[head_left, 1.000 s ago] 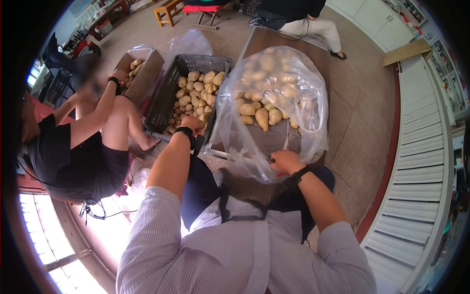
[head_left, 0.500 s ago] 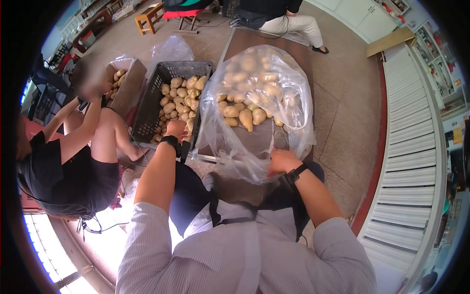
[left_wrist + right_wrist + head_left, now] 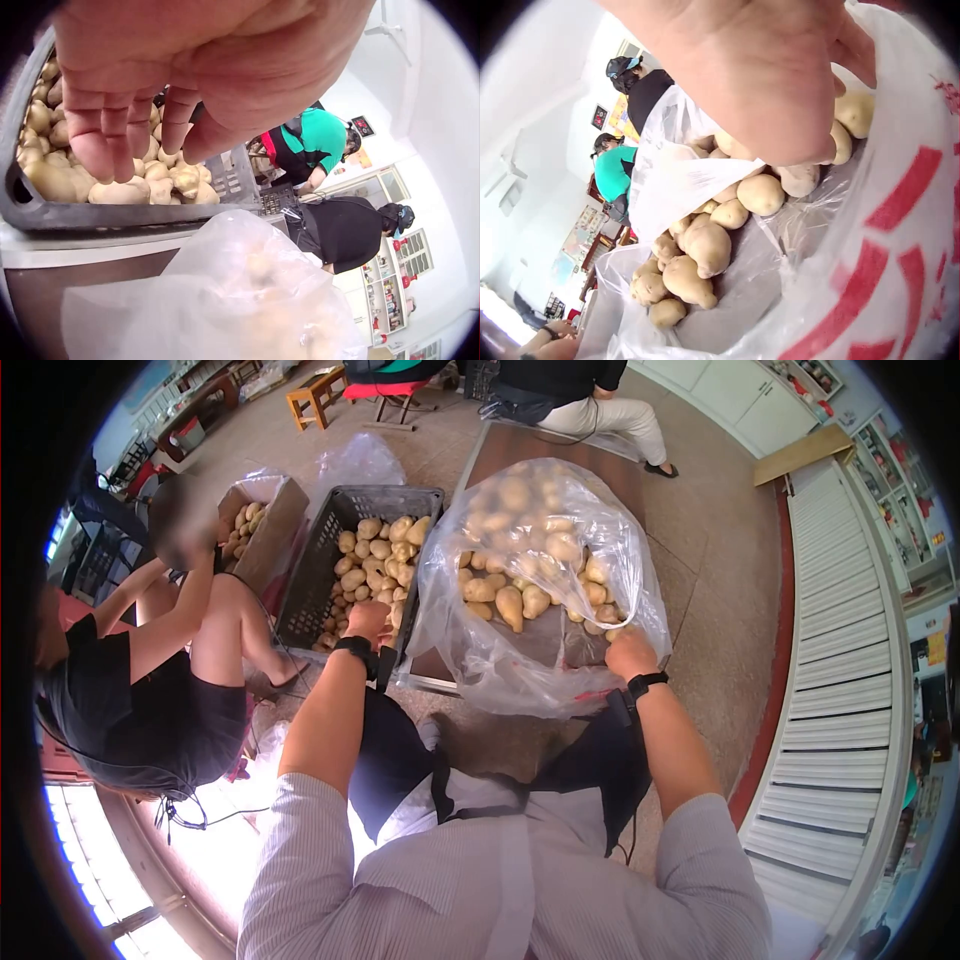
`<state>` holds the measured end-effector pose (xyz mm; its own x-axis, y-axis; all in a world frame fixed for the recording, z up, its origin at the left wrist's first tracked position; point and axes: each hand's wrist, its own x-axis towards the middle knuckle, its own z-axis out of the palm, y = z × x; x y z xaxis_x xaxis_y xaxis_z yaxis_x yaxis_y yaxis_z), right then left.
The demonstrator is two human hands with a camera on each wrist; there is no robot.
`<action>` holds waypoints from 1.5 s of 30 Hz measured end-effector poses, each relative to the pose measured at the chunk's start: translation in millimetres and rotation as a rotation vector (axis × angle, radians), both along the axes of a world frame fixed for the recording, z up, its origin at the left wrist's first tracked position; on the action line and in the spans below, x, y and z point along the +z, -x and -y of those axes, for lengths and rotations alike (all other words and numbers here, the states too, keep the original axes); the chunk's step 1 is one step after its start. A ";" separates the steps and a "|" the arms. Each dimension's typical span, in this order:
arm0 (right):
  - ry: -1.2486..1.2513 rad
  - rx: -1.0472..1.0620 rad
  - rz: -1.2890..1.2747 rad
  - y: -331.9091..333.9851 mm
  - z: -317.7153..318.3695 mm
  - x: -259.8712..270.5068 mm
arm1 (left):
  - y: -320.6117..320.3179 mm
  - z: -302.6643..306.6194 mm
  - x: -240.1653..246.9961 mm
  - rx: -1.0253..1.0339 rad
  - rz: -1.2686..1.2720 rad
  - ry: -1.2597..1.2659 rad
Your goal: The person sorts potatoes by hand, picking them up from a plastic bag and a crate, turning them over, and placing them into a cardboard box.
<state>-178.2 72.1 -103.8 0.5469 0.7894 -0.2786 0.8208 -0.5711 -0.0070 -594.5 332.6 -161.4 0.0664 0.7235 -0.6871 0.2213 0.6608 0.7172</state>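
My left hand hangs over the near end of a black plastic crate full of potatoes. In the left wrist view its fingers droop loosely over the potatoes and hold nothing. My right hand is at the near right of the mouth of a large clear plastic bag with potatoes inside. In the right wrist view the palm covers most of the fingers, close over the bag's potatoes; I cannot tell what they hold. Red print marks the bag.
The bag lies on a low brown platform. To the left, a seated person works by a cardboard box of potatoes. Another person sits at the far end. A white radiator runs along the right.
My right hand has moved right and forward from the bag's near edge to the right side of its mouth. My left hand stays over the crate.
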 end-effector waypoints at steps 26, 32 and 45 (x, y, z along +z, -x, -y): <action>-0.286 -0.344 -0.620 -58.4 2.8 -51.4 | -18.5 8.8 21.3 -0.036 0.001 -0.049; -0.198 -0.357 -0.760 -10.3 -9.5 -24.4 | -26.1 12.6 24.1 -0.055 -0.028 -0.063; -0.344 0.178 -0.301 62.8 -2.1 -54.5 | -20.5 16.2 19.4 -0.049 0.008 -0.096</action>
<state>-241.0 74.2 -158.3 0.3307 0.9373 -0.1103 0.8380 -0.3454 -0.4224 -574.0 316.4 -142.0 0.1082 0.7820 -0.6138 0.2457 0.5772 0.7787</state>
